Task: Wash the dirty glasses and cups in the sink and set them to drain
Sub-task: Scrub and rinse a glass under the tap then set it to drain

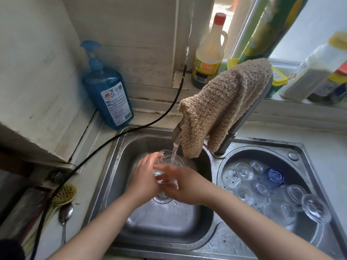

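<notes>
Gripping a clear glass (170,167) under running tap water, left hand (145,177) and right hand (180,186)

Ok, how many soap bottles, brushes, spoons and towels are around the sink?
Blue plastic pump soap bottle: 1
Yellow bristle scrubbing brush: 1
Silver metal spoon: 1
Tan fluffy towel draped over the metal tap: 1
Total: 4

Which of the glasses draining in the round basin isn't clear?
The blue glass near the basin's far side; every other glass around it is colourless.
</notes>
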`<action>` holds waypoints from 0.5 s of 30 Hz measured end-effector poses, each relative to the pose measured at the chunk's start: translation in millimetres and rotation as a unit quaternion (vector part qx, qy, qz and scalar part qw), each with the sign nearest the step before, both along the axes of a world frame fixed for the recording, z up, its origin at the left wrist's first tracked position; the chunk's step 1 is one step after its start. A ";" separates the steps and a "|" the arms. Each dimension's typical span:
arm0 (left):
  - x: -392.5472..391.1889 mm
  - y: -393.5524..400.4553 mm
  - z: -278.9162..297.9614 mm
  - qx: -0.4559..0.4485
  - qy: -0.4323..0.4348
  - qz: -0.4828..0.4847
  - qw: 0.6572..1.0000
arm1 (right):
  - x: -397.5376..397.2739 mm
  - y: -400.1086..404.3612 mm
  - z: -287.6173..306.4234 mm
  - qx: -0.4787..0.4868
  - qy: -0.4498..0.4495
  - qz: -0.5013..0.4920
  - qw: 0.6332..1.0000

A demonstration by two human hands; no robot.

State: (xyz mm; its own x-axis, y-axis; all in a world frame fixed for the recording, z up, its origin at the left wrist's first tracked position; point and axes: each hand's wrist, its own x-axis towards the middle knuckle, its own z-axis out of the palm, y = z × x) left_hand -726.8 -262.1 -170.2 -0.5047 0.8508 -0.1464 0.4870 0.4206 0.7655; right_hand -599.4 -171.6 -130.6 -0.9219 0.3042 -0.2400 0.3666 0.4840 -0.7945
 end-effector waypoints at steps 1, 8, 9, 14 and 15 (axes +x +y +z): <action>-1.6 0.6 0.9 -0.007 -0.015 -0.008 1.000 | 3.0 1.3 -1.5 0.038 -0.015 0.034 0.999; -1.3 3.9 7.3 0.001 0.013 -0.051 0.999 | 5.5 43.4 -6.1 0.364 -0.085 0.283 0.883; -1.9 5.3 7.8 0.007 0.022 -0.049 0.999 | 3.4 43.5 -4.7 0.365 -0.085 0.274 0.886; -2.2 10.4 4.3 0.019 0.060 -0.037 0.997 | -14.1 7.1 -8.9 0.187 -0.127 0.104 0.969; -2.1 9.8 3.5 0.021 0.062 -0.033 0.997 | -16.2 2.5 -8.8 0.155 -0.132 0.087 0.975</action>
State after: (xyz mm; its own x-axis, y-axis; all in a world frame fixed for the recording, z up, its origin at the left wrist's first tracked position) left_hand -728.9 -252.3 -166.7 -0.4598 0.8866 -0.0510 0.6039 0.3543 0.7140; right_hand -615.6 -169.1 -139.4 -0.8844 0.2447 -0.3975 0.4298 0.7591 -0.4889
